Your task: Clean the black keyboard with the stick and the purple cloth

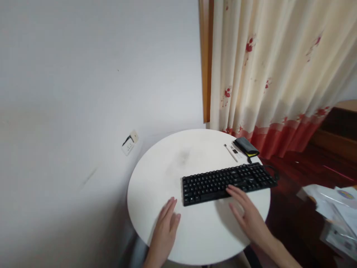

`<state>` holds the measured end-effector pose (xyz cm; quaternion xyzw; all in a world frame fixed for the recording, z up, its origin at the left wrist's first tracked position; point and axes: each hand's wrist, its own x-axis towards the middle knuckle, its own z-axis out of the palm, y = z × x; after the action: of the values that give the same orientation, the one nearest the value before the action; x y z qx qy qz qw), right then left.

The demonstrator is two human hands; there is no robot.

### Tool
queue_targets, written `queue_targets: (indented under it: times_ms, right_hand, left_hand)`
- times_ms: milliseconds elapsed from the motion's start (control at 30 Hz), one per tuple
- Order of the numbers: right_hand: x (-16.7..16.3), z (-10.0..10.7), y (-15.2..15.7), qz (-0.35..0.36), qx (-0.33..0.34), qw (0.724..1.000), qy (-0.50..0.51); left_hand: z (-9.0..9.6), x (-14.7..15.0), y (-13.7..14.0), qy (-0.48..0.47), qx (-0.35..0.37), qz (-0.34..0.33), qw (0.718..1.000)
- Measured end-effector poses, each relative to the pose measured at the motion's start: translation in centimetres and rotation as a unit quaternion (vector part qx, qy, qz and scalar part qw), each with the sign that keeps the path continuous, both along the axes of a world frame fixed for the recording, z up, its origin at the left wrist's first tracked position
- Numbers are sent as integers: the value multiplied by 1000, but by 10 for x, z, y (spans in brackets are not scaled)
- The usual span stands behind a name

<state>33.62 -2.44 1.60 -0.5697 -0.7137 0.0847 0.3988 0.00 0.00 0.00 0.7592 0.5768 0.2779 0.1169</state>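
A black computer keyboard [212, 185] lies at a slight slant on a round white table [156, 175]. My right hand [248, 216] reaches over its front edge, fingers stretched out, the fingertips at the lower keys right of the space bar; whether they press a key I cannot tell. To the left of the keyboard, my left hand [166, 225] is over the tabletop, fingers extended and thumb apart, holding nothing. The keyboard's cable [275, 171] loops at its right end, by the table's edge.
Behind the keyboard lie a dark pouch [245, 146] with a yellow edge and a thin toothbrush-like stick [231, 153]. A wall socket [127, 146] is at the left. A floral curtain [264, 74] hangs behind; plastic bags [334, 204] lie at the right.
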Motion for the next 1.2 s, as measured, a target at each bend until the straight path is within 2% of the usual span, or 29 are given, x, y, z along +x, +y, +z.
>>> queue_targets:
  times_ms: [100, 167, 233, 300, 367, 467, 533, 600, 667, 733, 833, 900, 1000, 1100, 1200]
  right_hand:
    - [75, 3, 34, -165, 64, 984, 22]
    - [119, 1, 57, -253, 56, 966, -2]
    - [148, -6, 74, -294, 25, 956, -8]
    - [156, -16, 83, -256, -25, 966, -4]
    - [149, -26, 85, -246, -52, 968, -20]
    - [127, -33, 79, -262, -59, 962, -52]
    - [115, -28, 80, -220, -69, 971, -61]
    - [112, -14, 93, -179, -75, 979, -66]
    - [118, 7, 120, -189, -47, 978, -74]
    - [131, 29, 159, -234, -30, 967, -100]
    - [149, 47, 218, -248, -90, 955, -133]
    - [150, 44, 245, -221, -116, 958, -138]
    - [134, 22, 267, -175, -153, 959, -161]
    - [100, -2, 275, -173, -170, 949, -200]
    - [52, -10, 281, -200, -178, 937, -226]
  left_hand:
    - [11, 11, 17, -114, -47, 5, 992]
    - [19, 22, 28, -137, -52, 8, 989]
    - [24, 35, 37, -99, -22, -10, 995]
    - [26, 46, 42, -27, 10, -53, 998]
    - [25, 52, 46, 38, 27, -83, 995]
    - [18, 45, 49, 80, 57, -66, 993]
    - [13, 31, 52, 84, 90, -39, 992]
    - [7, 13, 54, 86, 121, 0, 989]
    - [4, -2, 55, 88, 140, 29, 986]
    - [2, -13, 55, 92, 152, 54, 982]
    - [3, -23, 53, 104, 157, 93, 978]
    - [2, -29, 51, 104, 155, 118, 975]
    - [0, -39, 46, 94, 150, 136, 975]
    - [-1, -42, 42, 87, 144, 142, 976]
    - [-1, -39, 39, 86, 136, 150, 976]
